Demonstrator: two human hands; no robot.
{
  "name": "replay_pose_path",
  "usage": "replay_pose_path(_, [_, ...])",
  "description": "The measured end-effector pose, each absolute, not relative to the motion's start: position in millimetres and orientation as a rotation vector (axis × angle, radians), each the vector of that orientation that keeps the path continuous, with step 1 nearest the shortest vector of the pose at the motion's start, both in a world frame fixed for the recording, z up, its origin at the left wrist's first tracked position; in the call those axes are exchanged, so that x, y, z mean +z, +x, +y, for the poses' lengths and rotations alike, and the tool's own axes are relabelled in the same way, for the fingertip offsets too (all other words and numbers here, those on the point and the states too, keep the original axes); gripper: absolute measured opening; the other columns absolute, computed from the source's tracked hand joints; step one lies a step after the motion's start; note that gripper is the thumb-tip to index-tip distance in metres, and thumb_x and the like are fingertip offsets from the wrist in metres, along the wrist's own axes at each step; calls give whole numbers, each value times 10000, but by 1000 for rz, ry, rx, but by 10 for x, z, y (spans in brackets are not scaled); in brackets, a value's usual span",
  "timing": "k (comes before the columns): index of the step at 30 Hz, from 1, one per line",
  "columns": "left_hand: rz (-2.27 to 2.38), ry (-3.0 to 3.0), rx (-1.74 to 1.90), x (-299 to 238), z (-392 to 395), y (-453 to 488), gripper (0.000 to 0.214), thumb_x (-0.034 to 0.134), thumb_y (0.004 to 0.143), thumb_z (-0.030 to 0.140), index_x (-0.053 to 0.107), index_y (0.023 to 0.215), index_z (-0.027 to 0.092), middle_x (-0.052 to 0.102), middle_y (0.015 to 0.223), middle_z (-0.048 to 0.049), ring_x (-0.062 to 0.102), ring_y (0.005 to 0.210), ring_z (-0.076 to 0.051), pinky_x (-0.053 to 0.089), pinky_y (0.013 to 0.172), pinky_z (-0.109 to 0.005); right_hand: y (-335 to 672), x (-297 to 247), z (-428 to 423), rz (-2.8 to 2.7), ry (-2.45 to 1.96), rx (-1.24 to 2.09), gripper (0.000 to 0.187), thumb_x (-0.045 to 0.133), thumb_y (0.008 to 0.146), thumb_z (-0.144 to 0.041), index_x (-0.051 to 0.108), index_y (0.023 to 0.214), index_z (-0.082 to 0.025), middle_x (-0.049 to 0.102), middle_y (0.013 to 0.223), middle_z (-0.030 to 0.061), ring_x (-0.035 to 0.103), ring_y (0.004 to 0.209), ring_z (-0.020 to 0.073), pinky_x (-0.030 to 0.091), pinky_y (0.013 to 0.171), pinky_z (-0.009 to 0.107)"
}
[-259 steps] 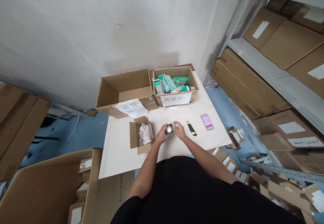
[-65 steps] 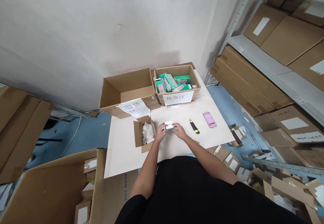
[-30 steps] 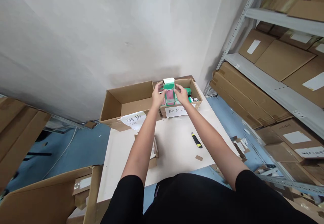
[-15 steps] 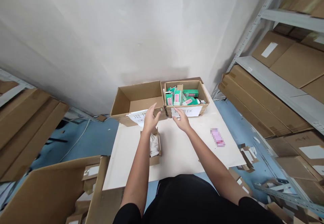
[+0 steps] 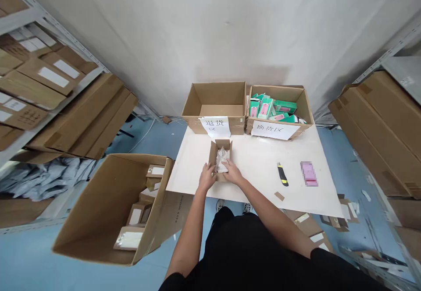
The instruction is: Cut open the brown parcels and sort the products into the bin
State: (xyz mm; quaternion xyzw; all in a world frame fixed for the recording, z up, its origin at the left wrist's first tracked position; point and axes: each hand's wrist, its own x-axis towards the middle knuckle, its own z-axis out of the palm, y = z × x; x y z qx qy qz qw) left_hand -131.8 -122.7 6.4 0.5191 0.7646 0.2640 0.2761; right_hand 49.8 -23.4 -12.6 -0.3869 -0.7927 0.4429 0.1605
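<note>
A small open cardboard box [image 5: 219,147] stuffed with white paper [image 5: 222,159] sits on the white table [image 5: 256,164] near its front edge. My left hand [image 5: 207,177] grips the box's left near corner. My right hand [image 5: 233,172] holds its right near side, fingers curled on the flap. At the back right stands a labelled carton [image 5: 279,126] with several green and pink product boxes [image 5: 265,107] inside. Next to it on the left is an empty labelled carton [image 5: 215,107].
A yellow-and-black utility knife [image 5: 281,173] and a pink blurred item [image 5: 308,173] lie on the table's right half. A large open carton [image 5: 112,203] with parcels stands on the floor at left. Shelves with flat cartons flank both sides.
My hands put the green and pink product box into the right carton, then dropped back to the small paper-filled box and took hold of it. The view swung left.
</note>
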Motion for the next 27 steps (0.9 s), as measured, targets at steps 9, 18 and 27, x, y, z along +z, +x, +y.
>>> replay_pose_path(9, [1980, 1364, 539, -391, -1233, -1380, 300, 826, 801, 245, 747, 1091, 235, 311, 1712, -171, 194, 1597, -483, 314, 1203, -666, 492, -585, -765, -2338, -1625, 988, 602, 720, 805, -63, 675, 1378, -240, 168, 1766, 128, 93, 1639, 369, 253, 1242, 630])
replay_pose_path(18, [2096, 1878, 575, 70, -1195, -1250, 188, 619, 946, 192, 792, 1016, 217, 543, 1557, -141, 322, 1575, -366, 332, 1257, -568, 654, -203, -843, -2116, -1614, 555, 300, 595, 936, -80, 785, 1133, -201, 363, 1701, 135, 295, 1596, 312, 325, 1243, 544])
replay_pose_path(27, [1568, 2325, 856, 1047, -779, 3, 228, 574, 981, 216, 795, 1019, 261, 569, 1563, -58, 505, 1475, -267, 539, 1129, -420, 2014, 801, -1128, -1742, -1724, 103, 255, 619, 967, -149, 767, 1155, -237, 379, 1695, 116, 246, 1615, 280, 263, 1257, 605])
